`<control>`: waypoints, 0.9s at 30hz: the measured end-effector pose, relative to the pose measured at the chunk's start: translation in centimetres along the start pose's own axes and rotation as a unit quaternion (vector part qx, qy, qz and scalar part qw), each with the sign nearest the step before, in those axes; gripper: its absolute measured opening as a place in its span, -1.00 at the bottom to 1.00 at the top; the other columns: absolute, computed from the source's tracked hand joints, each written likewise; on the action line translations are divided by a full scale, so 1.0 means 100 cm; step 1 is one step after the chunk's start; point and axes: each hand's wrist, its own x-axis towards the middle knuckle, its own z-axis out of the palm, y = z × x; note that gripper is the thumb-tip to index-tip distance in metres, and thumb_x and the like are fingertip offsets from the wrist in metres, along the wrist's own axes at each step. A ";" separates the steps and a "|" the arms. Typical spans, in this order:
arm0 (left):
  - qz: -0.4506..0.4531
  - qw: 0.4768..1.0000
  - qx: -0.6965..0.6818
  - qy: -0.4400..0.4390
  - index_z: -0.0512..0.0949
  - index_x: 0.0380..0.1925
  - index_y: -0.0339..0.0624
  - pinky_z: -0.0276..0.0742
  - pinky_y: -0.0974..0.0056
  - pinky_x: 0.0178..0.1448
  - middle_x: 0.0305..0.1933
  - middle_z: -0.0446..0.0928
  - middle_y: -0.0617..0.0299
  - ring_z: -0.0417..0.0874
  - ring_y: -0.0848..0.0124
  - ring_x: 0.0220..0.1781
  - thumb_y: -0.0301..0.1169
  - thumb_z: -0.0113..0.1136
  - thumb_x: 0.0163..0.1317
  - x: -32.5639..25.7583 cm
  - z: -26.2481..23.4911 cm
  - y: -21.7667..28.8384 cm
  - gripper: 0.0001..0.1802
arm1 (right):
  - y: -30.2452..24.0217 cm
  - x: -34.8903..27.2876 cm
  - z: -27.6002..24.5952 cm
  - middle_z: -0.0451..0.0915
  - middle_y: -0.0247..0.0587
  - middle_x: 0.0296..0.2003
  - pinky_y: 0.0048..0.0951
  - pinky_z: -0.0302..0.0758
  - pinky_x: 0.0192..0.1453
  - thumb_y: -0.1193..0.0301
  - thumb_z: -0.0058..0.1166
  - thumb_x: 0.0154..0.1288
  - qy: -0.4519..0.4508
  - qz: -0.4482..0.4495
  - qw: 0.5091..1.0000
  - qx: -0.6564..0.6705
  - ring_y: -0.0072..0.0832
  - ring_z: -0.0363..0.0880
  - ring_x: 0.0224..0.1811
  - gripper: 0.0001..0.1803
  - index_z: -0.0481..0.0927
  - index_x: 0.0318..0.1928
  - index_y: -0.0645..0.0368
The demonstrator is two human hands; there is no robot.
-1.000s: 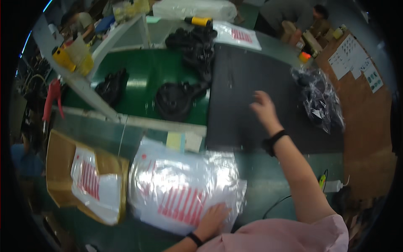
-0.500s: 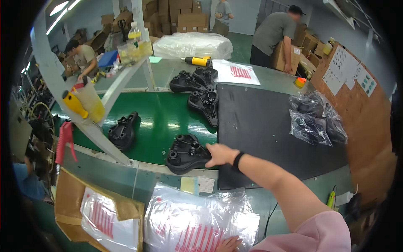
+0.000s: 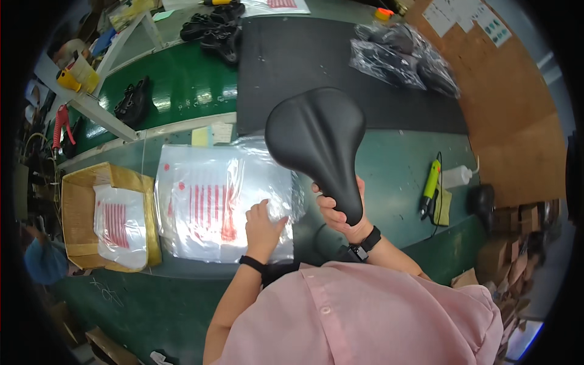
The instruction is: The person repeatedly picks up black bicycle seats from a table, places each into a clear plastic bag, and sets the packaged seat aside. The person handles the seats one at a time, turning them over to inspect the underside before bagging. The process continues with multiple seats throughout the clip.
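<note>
My right hand (image 3: 347, 216) is closed around the narrow nose of a black bicycle saddle (image 3: 319, 125). Held up over the bench, the saddle shows its smooth, grooved top, with its wide end pointing away from me. On the left, my left hand (image 3: 263, 231) rests with fingers apart on a stack of clear plastic bags (image 3: 204, 201) with red print. The saddle's underside is hidden.
A cardboard box (image 3: 79, 219) holding more bags stands left. Several saddles lie on the green belt (image 3: 164, 67). Wrapped saddles (image 3: 389, 61) sit on the black mat (image 3: 292, 67). At right are a green corded tool (image 3: 431, 188) and a white bottle (image 3: 456, 177).
My right hand has lifted the saddle off the green belt, brought it close and turned it top side up. My left hand lies farther up on the bags. The view has tilted down.
</note>
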 end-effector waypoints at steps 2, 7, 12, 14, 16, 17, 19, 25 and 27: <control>-0.022 0.997 0.064 -0.029 0.29 0.17 -0.21 0.42 0.01 0.03 0.08 0.35 -0.03 0.38 0.00 0.10 -0.29 0.37 -0.03 -0.016 0.023 0.011 -0.26 | 0.000 -0.031 0.005 0.40 0.01 -0.29 -0.37 0.42 -0.76 -0.20 0.05 0.13 0.018 -0.013 0.999 -0.025 -0.27 0.51 -0.53 -0.06 0.16 0.15 0.43; -0.012 0.999 0.031 0.002 0.43 0.00 -0.28 0.48 -0.01 -0.09 -0.16 0.50 -0.04 0.52 0.00 -0.08 -0.47 0.25 -0.02 -0.021 0.049 -0.016 -0.50 | -0.017 -0.092 0.017 0.49 0.02 -0.27 -0.28 0.56 -0.57 -0.12 0.09 0.16 0.161 -0.031 0.942 -0.293 -0.25 0.60 -0.40 -0.17 0.29 0.12 0.39; -0.172 0.957 -0.230 -0.045 0.55 -0.50 -0.31 0.47 0.19 -0.38 -0.59 0.53 0.12 0.57 0.28 -0.50 -0.43 0.31 0.04 -0.013 0.040 -0.032 -0.83 | -0.032 -0.131 -0.017 0.60 0.00 -0.16 -0.27 0.52 -0.04 0.20 0.41 -0.06 0.380 -0.185 0.375 -0.825 -0.16 0.62 -0.10 -0.19 0.33 0.14 0.36; -0.169 0.962 -0.215 -0.022 0.52 -0.60 -0.29 0.46 0.25 -0.43 -0.65 0.49 0.19 0.52 0.41 -0.58 -0.35 0.35 0.09 -0.015 0.040 -0.043 -0.73 | -0.036 -0.141 -0.018 0.60 0.04 -0.10 -0.27 0.50 0.00 0.16 0.44 -0.11 0.437 -0.050 0.203 -0.875 -0.15 0.61 -0.06 -0.11 0.32 0.17 0.35; -0.158 0.970 -0.182 -0.016 0.51 -0.57 -0.28 0.46 0.29 -0.44 -0.61 0.50 0.22 0.52 0.47 -0.56 -0.36 0.33 0.13 -0.013 0.041 -0.049 -0.75 | -0.039 -0.150 -0.036 0.60 0.08 -0.10 -0.29 0.49 0.02 0.12 0.47 -0.15 0.456 -0.037 0.252 -0.853 -0.15 0.60 -0.06 -0.06 0.31 0.17 0.38; -0.182 0.942 -0.283 -0.004 0.51 -0.55 -0.27 0.46 0.31 -0.45 -0.59 0.50 0.23 0.52 0.49 -0.56 -0.38 0.30 0.16 -0.012 0.037 -0.046 -0.77 | -0.036 -0.156 -0.051 0.60 0.05 -0.12 -0.28 0.49 0.02 0.12 0.47 -0.14 0.465 -0.080 0.297 -0.830 -0.16 0.60 -0.07 -0.06 0.31 0.17 0.39; -0.222 0.852 -0.473 0.016 0.50 -0.51 -0.27 0.45 0.36 -0.48 -0.54 0.51 0.25 0.50 0.54 -0.55 -0.41 0.23 0.23 -0.011 0.026 -0.031 -0.80 | -0.036 -0.157 -0.072 0.61 -0.14 -0.16 -0.32 0.50 0.00 0.16 0.43 -0.04 0.457 -0.159 0.467 -0.740 -0.30 0.59 -0.14 -0.19 0.37 0.13 0.38; -0.186 0.869 -0.456 0.050 0.54 -0.31 -0.28 0.36 0.45 -0.51 -0.47 0.48 0.32 0.41 0.59 -0.59 -0.41 0.06 0.37 -0.011 0.016 -0.036 -0.83 | -0.014 -0.106 -0.044 0.58 -0.27 -0.15 -0.45 0.49 -0.01 0.38 0.39 0.02 0.414 -0.079 0.720 -0.551 -0.48 0.56 -0.15 -0.38 0.45 0.10 0.23; -0.185 0.874 -0.449 0.016 0.55 -0.28 -0.26 0.35 0.45 -0.52 -0.47 0.48 0.32 0.42 0.60 -0.58 -0.41 0.03 0.37 -0.005 0.011 -0.036 -0.84 | 0.008 -0.085 -0.029 0.57 -0.28 -0.14 -0.40 0.48 0.04 0.47 0.39 -0.02 0.380 -0.083 0.728 -0.565 -0.48 0.55 -0.08 -0.34 0.40 0.14 0.22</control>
